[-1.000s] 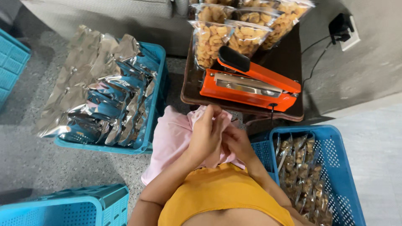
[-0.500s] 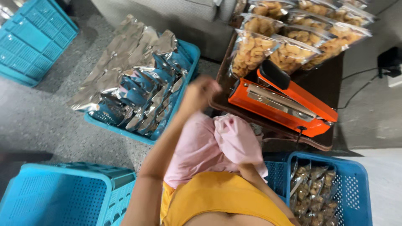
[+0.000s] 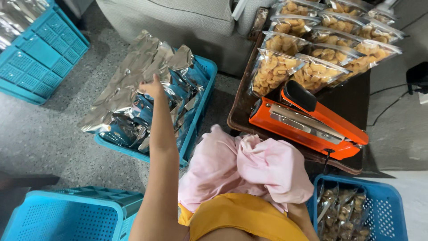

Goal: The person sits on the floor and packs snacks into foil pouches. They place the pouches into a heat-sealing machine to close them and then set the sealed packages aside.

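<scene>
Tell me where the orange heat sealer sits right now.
The orange heat sealer lies right of centre on the dark tray, just below the clear snack bags and above the pink cloth.

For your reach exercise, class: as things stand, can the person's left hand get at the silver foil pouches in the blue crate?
Probably yes. The left hand is stretched out over the silver foil pouches heaped in the open-topped blue crate, seemingly touching them, and nothing lies between them.

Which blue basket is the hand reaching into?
The left hand reaches into the middle blue basket, the one piled with silver foil pouches, beside the orange sealer.
</scene>
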